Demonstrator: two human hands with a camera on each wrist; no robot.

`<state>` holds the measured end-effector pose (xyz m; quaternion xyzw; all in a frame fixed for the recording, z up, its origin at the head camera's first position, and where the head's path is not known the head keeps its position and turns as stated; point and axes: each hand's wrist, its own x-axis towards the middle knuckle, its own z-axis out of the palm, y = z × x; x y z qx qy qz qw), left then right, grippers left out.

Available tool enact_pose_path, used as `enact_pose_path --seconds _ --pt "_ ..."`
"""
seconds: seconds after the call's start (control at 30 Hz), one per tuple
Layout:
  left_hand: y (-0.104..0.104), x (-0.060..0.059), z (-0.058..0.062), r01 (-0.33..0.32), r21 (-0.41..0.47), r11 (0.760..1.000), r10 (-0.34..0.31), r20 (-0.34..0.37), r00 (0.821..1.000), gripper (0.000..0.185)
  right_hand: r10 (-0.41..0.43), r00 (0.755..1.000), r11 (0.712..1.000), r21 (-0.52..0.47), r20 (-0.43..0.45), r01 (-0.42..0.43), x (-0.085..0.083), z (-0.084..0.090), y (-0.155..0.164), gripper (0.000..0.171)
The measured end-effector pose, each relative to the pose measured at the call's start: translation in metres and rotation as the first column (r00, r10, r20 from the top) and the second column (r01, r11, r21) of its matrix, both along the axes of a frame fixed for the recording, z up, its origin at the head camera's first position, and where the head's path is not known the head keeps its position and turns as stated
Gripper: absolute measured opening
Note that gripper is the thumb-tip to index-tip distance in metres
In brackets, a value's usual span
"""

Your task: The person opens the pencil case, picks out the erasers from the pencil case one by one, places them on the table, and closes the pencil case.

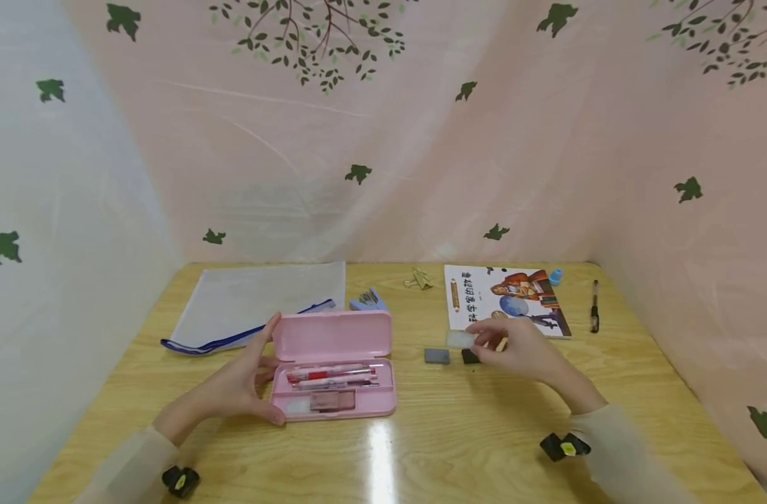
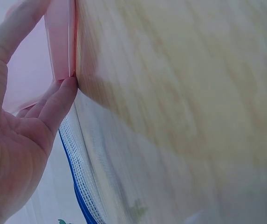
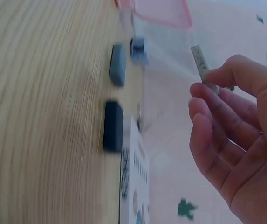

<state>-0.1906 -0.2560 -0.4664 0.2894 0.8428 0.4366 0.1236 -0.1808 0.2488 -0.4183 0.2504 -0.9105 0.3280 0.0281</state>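
My left hand (image 1: 241,381) grips the left end of an open pink pencil case (image 1: 334,336), thumb at the front corner and fingers by the raised lid. Pens (image 1: 333,374) lie in its back compartment. In the front one sit a pinkish-brown block (image 1: 333,400) and a whitish piece (image 1: 298,404). Right of the case, my right hand (image 1: 516,346) pinches a pale, translucent eraser (image 1: 460,339) between thumb and fingers, raised off the table in the right wrist view (image 3: 202,65). Below it on the table are a grey eraser (image 1: 437,356) and a black eraser (image 1: 469,356), partly hidden by the hand.
Behind the case lie a clear zip pouch (image 1: 264,290) with a blue zipper and a blue pencil sharpener (image 1: 369,299). A gold binder clip (image 1: 421,279) sits farther back. To the right are a picture book (image 1: 472,294), a small light-blue object (image 1: 556,276) and a black pen (image 1: 595,308).
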Motion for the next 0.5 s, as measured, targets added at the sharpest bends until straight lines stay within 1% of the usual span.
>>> enact_pose_path --seconds 0.1,0.17,0.27,0.37,0.5 --pt "0.000 0.000 0.002 -0.007 -0.009 1.000 0.007 0.000 1.000 0.148 -0.051 0.999 0.999 -0.005 0.005 0.051 0.001 -0.001 0.025 0.024" --pt "0.000 0.001 0.003 -0.009 -0.015 1.000 0.009 0.003 1.000 0.148 -0.066 0.997 0.998 -0.017 0.027 0.066 0.002 -0.001 0.039 0.025" --pt "0.002 0.001 0.004 -0.012 -0.026 1.000 0.012 0.009 1.000 0.148 -0.078 0.993 0.995 -0.047 0.091 0.083 0.002 -0.003 0.058 0.026" --pt "0.002 0.002 0.005 -0.019 -0.035 0.999 0.019 0.009 1.000 0.148 -0.085 0.983 0.993 -0.063 0.163 0.096 0.001 -0.006 0.070 0.027" --pt "0.001 0.002 0.004 -0.022 -0.032 0.999 0.022 0.010 1.000 0.148 -0.081 0.976 0.994 -0.059 0.201 0.095 -0.002 -0.011 0.082 0.027"
